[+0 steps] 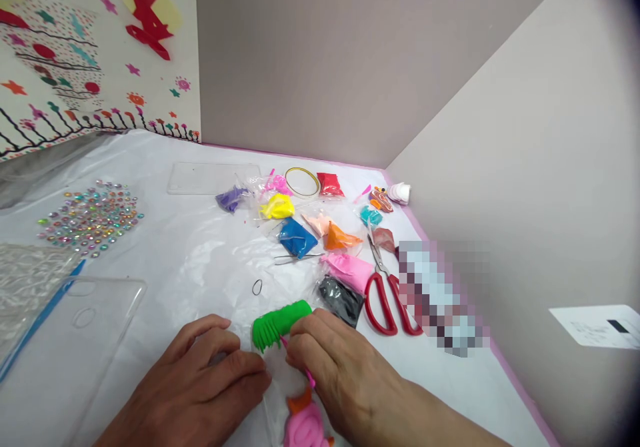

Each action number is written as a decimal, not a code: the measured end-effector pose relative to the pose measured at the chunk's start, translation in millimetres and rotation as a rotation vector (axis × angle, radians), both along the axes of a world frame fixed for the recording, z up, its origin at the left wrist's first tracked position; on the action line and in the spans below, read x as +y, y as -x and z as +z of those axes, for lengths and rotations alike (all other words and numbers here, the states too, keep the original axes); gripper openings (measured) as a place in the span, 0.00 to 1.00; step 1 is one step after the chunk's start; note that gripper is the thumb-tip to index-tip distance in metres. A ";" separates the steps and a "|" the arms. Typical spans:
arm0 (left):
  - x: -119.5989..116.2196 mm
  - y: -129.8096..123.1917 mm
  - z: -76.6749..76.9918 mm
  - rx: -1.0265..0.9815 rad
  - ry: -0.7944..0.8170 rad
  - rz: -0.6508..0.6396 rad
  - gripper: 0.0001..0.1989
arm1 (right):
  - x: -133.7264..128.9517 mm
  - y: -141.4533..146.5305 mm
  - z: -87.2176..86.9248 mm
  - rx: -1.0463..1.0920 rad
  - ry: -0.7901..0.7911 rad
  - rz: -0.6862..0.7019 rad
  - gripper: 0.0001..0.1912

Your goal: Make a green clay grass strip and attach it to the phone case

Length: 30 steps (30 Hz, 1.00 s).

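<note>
A white plastic-covered surface carries a scatter of craft supplies. Behind the working area lie small clear bags of modelling clay: purple, yellow, red, blue, orange, pink and black. A thin gold ring lies between the yellow and red bags, and red-handled scissors lie just right of the black bag. A small black loop sits alone in front of the blue bag. To the far left are a sheet of coloured rhinestones and a clear phone case; a second clear case lies further back. A decorated board leans against the wall. Nothing stands between the hands and the piece they work on, a green ridged clay piece, which lies on the surface just in front of the black bag. The left hand rests palm down, fingers loosely curled, its fingertips beside the green piece's comb-like end; whether it actually touches it I cannot tell. The right hand is closed around a thin pink tool, its knuckles against the green piece. A pink and orange clay figure sits at the bottom edge, between the two wrists.
</note>
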State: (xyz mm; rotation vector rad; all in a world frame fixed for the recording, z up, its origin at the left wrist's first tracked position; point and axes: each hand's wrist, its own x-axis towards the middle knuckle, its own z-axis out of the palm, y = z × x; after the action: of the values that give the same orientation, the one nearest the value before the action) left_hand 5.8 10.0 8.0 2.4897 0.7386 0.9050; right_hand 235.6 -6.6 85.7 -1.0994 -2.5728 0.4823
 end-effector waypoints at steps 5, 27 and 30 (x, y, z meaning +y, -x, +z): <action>0.5 -0.6 2.1 -0.010 0.003 0.004 0.16 | -0.6 -0.3 2.3 -0.024 -0.005 -0.009 0.10; -1.5 1.2 3.6 -0.005 -0.015 0.022 0.17 | -3.0 -8.5 -2.7 0.089 0.202 -0.080 0.09; -0.1 0.3 2.1 -0.015 -0.019 0.018 0.17 | -3.3 -11.2 -11.3 0.213 0.057 -0.103 0.10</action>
State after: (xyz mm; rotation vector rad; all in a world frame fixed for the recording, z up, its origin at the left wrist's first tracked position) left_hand 5.4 9.9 10.1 2.4938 0.7516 0.9404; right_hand 246.8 -9.9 74.4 -1.1282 -2.3199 0.6154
